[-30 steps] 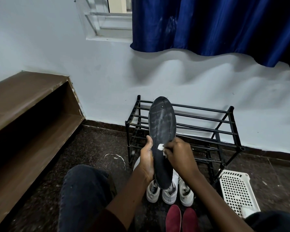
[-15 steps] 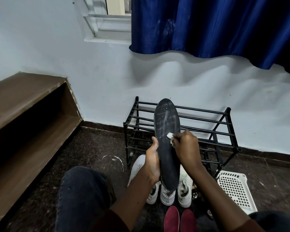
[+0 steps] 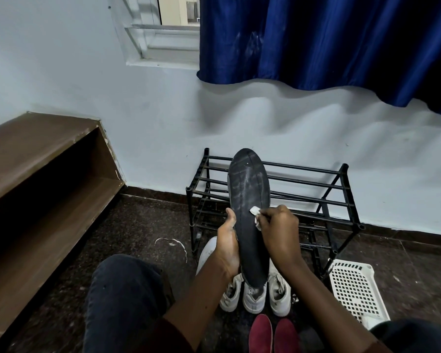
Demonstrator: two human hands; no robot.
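Observation:
A black shoe [image 3: 248, 194] is held upright, its dusty sole facing me, toe pointing up in front of the rack. My left hand [image 3: 228, 244] grips its lower left edge, thumb on the sole's rim. My right hand [image 3: 278, 228] pinches a small white wad of cloth or tissue [image 3: 255, 212] and presses it against the right side of the sole at mid-length. Pale wipe streaks run along the upper sole.
A black metal shoe rack [image 3: 316, 197] stands against the pale wall. White sneakers [image 3: 255, 294] and a pair of maroon shoes [image 3: 273, 335] lie on the dark floor below my hands. A white perforated basket [image 3: 354, 289] sits right, a brown wooden shelf [image 3: 43, 174] left, a blue curtain [image 3: 316, 39] above.
My right hand has slid the white wad up the sole from near the middle. The shoe has tilted slightly and risen a little; my left hand keeps its grip.

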